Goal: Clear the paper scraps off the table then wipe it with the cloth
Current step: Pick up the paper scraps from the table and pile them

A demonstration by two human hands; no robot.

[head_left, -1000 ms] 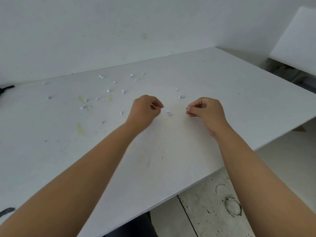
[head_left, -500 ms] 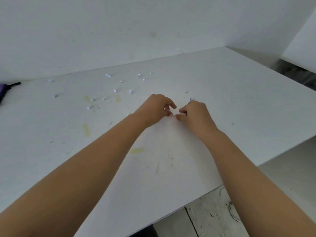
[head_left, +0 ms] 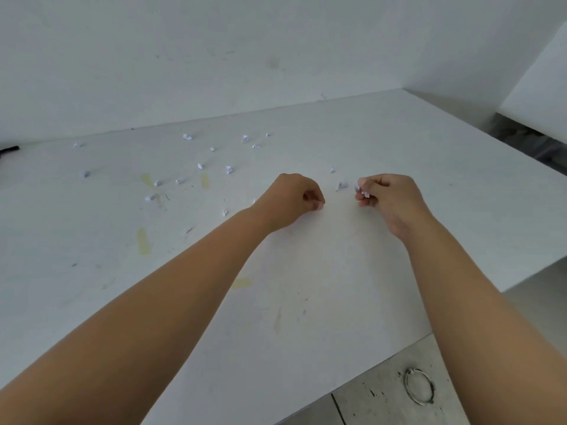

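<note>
small crumpled white paper scraps (head_left: 229,169) lie scattered across the far middle and left of the white surface (head_left: 337,271); one scrap (head_left: 341,185) lies apart toward the right.

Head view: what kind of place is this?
Probably a bare workroom or utility space: a plain white table stained and strewn with paper scraps, blank white walls, and a speckled concrete floor.

Bright, even, diffuse light; no glare. Faint soft shadows lie under the forearms on the table (head_left: 352,271). Wide-angle bowing at edges; focus slightly soft overall, fine detail smeared.
</note>
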